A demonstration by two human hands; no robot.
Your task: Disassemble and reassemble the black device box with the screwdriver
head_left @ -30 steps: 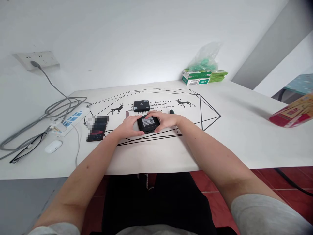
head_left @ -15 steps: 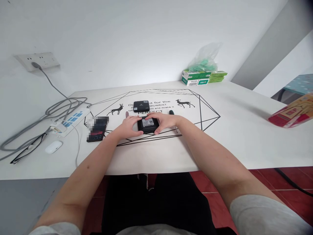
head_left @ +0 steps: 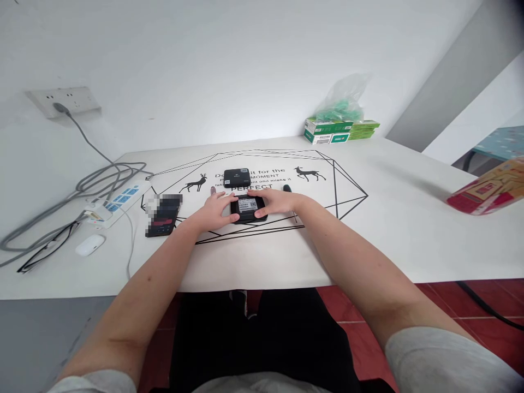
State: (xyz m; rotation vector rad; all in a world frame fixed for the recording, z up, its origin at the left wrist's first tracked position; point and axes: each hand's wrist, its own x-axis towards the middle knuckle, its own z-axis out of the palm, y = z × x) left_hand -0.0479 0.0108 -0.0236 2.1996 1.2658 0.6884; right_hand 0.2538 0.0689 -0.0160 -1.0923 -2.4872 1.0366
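A flat black device with a white printed label lies on the table between my hands. My left hand grips its left side, with the thumb on the near left corner. My right hand holds the right side, its thumb over the right part of the top and its fingers at the far edge. Just beyond lies a second flat black piece with rounded corners and small pale stickers. Behind my left hand shows the tip of a pinkish-brown stick. A dark green rounded end pokes out behind my right hand.
To the left are a phone, a power strip with coiled grey cable, glasses and a white earbud case. Green boxes under a plastic bag stand at the back right. A red-and-yellow package is at far right.
My right thumb has shifted up and onto the device's top, and the right fingers have drawn back from the label to its far edge. The left hand has barely moved.
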